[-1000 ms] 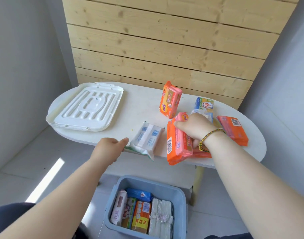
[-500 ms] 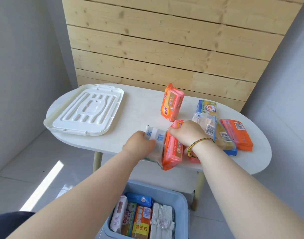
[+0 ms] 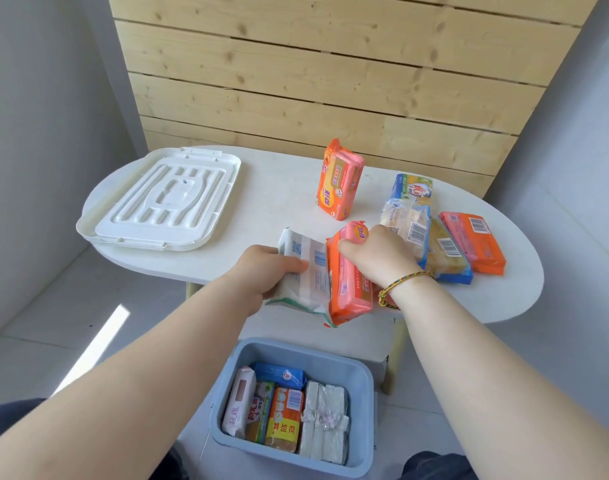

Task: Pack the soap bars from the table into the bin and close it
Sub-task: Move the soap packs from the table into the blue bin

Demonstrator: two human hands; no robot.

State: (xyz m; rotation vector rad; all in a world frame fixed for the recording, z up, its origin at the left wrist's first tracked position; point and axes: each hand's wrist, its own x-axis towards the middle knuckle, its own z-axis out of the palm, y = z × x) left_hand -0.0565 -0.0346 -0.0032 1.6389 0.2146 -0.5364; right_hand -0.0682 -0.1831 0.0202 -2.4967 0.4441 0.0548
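Pale wooden planks back a white oval table across the middle of the frame. At its near edge the left hand curls its fingers round a white soap pack. Beside it the right hand grips an orange soap pack that touches the white one. More soap bars lie at centre right, and an upright orange pack stands behind. A white lid lies at the left. The open blue bin, partly filled, sits at lower centre.

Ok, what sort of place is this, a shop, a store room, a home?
Likely a plain room at home or a staged work corner, not a shop: a white oval table before a pale wood-plank wall, and a blue bin of soap bars on the grey tiled floor.
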